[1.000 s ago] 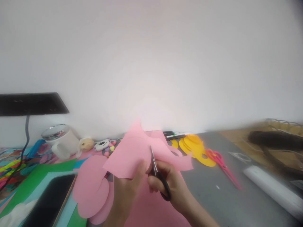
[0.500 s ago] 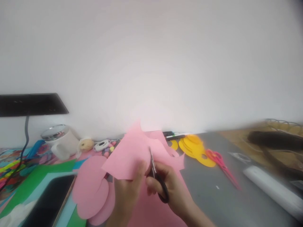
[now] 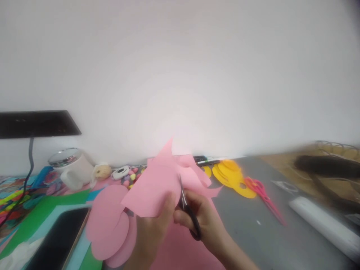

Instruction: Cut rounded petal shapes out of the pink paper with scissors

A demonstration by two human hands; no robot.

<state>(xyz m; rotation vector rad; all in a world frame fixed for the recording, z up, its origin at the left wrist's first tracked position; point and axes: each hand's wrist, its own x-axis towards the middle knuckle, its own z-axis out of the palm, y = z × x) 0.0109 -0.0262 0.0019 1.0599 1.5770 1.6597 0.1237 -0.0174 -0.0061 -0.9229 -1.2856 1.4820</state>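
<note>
My left hand (image 3: 156, 228) pinches the lower edge of a sheet of pink paper (image 3: 153, 180), thumb on top. My right hand (image 3: 204, 215) grips black-handled scissors (image 3: 191, 217), fingers in the loops. Their blades point up and away and sit in the paper, which is cut partway; a strip curls off to the right of the blades. Beneath both hands lies a larger pink sheet (image 3: 182, 247). Just left of my left hand is a stack of pink paper ovals (image 3: 108, 221).
Left are a phone (image 3: 57, 240), green paper (image 3: 60, 200) and a white mug (image 3: 74, 170). On the grey mat (image 3: 239, 232) at right are yellow paper cutouts (image 3: 230, 174), pink scissors (image 3: 266, 200) and a long white object (image 3: 323, 225). A wall rises behind.
The pink paper has turned slightly clockwise in my left hand, its top point shifting right. The cut strip has curled differently at the right. My right hand and the scissors stay nearly in place.
</note>
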